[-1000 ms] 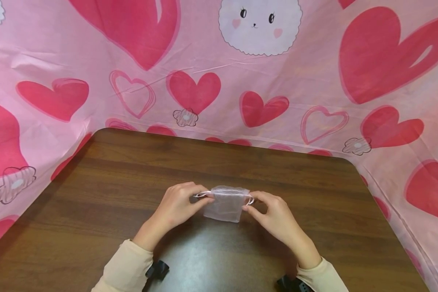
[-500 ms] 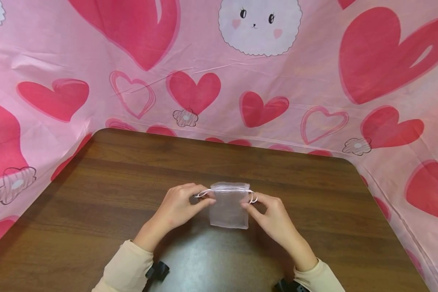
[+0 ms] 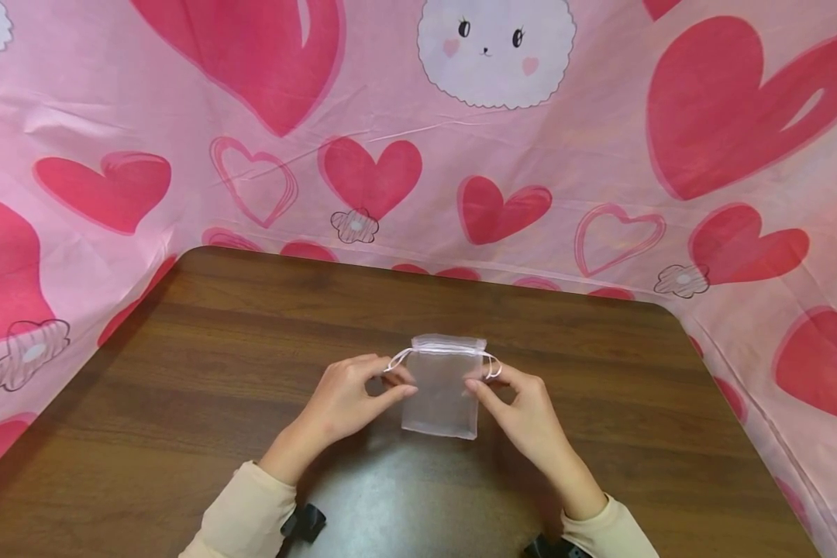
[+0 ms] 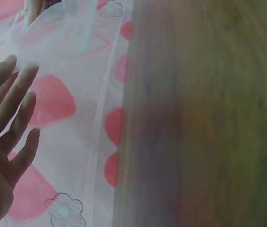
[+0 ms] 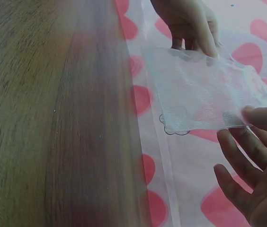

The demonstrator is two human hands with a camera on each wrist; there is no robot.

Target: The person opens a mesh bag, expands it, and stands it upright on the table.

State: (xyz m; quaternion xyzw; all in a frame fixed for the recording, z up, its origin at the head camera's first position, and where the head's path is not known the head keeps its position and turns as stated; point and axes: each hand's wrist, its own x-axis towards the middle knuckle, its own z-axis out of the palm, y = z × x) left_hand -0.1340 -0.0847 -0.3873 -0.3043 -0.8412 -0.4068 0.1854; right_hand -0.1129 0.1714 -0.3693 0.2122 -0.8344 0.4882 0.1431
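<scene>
A sheer white drawstring pouch (image 3: 442, 391) is held flat above the table, its gathered top toward the far side and cord loops at both upper corners. My left hand (image 3: 352, 395) pinches its left edge between thumb and fingers. On the opposite edge, my right hand (image 3: 519, 399) pinches the fabric the same way. In the right wrist view the pouch (image 5: 200, 92) stretches between both hands, see-through, with nothing visible inside. The left wrist view shows the left hand (image 4: 5, 127) with its lower fingers spread beneath the pouch (image 4: 53, 33).
The brown wooden table (image 3: 251, 325) has rounded far corners. A pink curtain (image 3: 404, 101) with red hearts hangs around its back and sides. Dark wrist devices sit at both beige sleeves (image 3: 240, 511).
The pouch has slid away from me through the fingers and tilted to lie flatter, so more of its face shows. Both hands now pinch lower on its sides, below the cords.
</scene>
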